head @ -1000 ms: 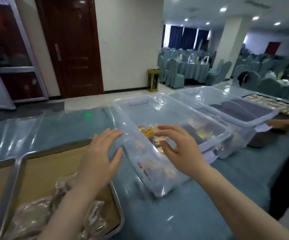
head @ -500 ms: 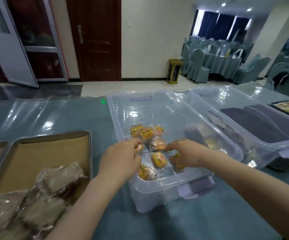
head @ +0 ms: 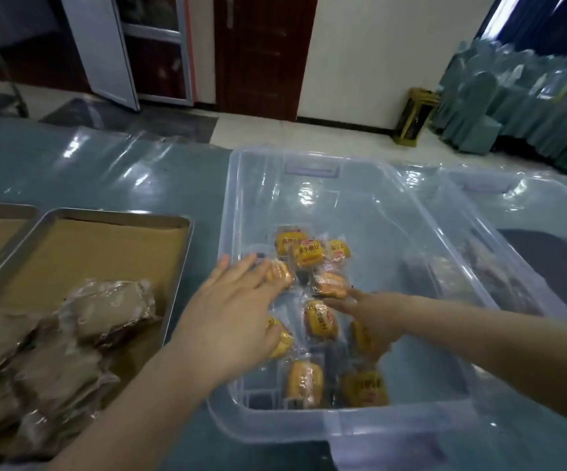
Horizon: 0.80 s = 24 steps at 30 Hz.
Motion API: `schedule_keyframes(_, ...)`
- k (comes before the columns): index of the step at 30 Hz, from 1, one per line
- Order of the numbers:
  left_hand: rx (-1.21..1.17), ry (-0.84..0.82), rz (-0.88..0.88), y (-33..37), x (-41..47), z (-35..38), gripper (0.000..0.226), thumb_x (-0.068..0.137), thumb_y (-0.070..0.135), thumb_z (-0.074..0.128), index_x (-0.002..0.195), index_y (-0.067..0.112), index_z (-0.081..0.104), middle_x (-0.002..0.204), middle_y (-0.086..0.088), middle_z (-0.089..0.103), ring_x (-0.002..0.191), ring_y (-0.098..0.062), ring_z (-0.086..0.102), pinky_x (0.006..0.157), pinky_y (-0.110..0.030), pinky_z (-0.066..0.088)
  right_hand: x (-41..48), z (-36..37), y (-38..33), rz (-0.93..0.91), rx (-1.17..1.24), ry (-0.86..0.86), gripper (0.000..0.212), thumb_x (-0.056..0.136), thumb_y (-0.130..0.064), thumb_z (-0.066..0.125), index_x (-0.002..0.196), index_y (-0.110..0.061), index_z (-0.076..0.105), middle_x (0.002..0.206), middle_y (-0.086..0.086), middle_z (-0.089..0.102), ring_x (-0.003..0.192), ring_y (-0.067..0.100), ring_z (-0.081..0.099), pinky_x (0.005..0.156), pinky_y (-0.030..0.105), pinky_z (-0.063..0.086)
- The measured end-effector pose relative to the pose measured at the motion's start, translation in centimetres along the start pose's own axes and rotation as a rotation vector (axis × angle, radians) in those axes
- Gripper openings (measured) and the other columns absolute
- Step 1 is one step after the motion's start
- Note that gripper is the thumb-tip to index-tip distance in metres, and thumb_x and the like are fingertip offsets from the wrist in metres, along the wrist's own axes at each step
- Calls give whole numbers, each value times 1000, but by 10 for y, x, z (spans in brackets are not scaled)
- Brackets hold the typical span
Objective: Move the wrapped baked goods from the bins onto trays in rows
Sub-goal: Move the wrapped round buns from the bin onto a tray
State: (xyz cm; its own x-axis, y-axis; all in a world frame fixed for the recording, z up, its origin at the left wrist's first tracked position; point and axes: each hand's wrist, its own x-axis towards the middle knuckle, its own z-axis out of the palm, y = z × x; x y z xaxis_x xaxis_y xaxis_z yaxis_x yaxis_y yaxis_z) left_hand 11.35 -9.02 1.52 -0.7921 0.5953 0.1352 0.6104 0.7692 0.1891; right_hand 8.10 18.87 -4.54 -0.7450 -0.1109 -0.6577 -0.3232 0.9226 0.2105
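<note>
Left hand (head: 237, 311) spread flat over yellow wrapped cakes (head: 320, 322) in the clear bin (head: 275, 430) — right hand (head: 373, 321) laid among them, grip not discernible. Brown packets (head: 108, 311) piled on left tray (head: 115, 214).

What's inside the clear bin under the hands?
About ten wrapped yellow cakes lie in the clear bin. Left hand and right hand cover some, so the count is unsure.

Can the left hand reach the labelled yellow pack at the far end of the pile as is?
Probably yes. The clear bin is open on top, the left hand is over it, fingers straight, and the labelled yellow pack lies uncovered just beyond them.
</note>
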Motion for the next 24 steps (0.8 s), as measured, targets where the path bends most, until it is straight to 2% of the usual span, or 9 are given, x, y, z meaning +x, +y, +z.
schedule_keyframes(3, -3, 19, -15, 0, -1, -2, 61, 91, 52, 41, 146, 39, 18, 157, 8, 7, 143, -10, -4, 104, -28, -22, 28, 29, -16, -63, -74, -74, 116, 69, -62, 71, 135, -57, -25, 155, 6, -27, 139, 50, 15, 103, 58, 37)
schedule_keyframes(6, -10, 9, -24, 1, -2, -5, 60, 91, 51, 41, 146, 38, 21, 157, 9, 12, 143, -8, -1, 104, -27, -23, 38, 50, -28, -83, -109, -130, 115, 77, -57, 64, 129, -52, -38, 141, 10, -47, 140, 48, -9, 107, 65, 24)
schedule_keyframes(8, -29, 8, -34, 2, -1, -5, 58, 91, 49, 42, 145, 37, 24, 157, 9, 14, 143, -8, 0, 104, -26, -22, 38, 57, -31, -88, -96, -109, 115, 80, -51, 64, 127, -50, -41, 137, 10, -51, 141, 46, -10, 105, 62, 30)
schedule_keyframes(12, -41, 20, -34, 2, -1, -7, 55, 92, 48, 42, 144, 36, 28, 155, 8, 20, 143, -9, 2, 103, -25, -21, 33, 55, -29, -138, -139, -46, 117, 80, -51, 65, 126, -51, -43, 144, 10, -46, 142, 47, -4, 104, 61, 33)
schedule_keyframes(15, -39, 26, -27, 2, -2, -7, 55, 92, 47, 42, 144, 37, 29, 154, 9, 23, 143, -9, 3, 105, -27, -20, 34, 51, -26, -159, -155, 30, 122, 74, -47, 75, 137, -48, -30, 149, 11, -38, 141, 48, 10, 101, 52, 42)
schedule_keyframes(18, -43, 38, -24, 2, -1, -6, 54, 91, 45, 43, 143, 36, 31, 153, 9, 26, 143, -9, 5, 105, -26, -19, 37, 51, -22, -181, -142, 122, 112, 76, -38, 75, 143, -43, -15, 156, 11, -21, 136, 47, 24, 91, 43, 51)
schedule_keyframes(21, -49, 49, -29, 2, 0, -5, 54, 91, 44, 45, 142, 36, 34, 152, 9, 28, 142, -9, 7, 105, -26, -18, 37, 52, -18, -184, -129, 199, 110, 68, -47, 78, 141, -40, -3, 154, 7, 5, 124, 36, 39, 79, 36, 54)
schedule_keyframes(23, -45, 51, -32, 2, 0, -5, 53, 90, 43, 46, 142, 36, 35, 152, 9, 30, 142, -10, 8, 106, -27, -17, 39, 55, -14, -188, -113, 252, 119, 63, -56, 78, 141, -46, -13, 154, 3, 6, 132, 36, 28, 87, 45, 52)
schedule_keyframes(24, -46, 52, -33, 2, 0, -5, 53, 90, 43, 46, 142, 36, 35, 151, 10, 30, 142, -10, 9, 106, -27, -16, 41, 56, -12, -178, -104, 256, 125, 61, -63, 76, 140, -50, -21, 156, 0, -3, 139, 38, 13, 94, 55, 45)
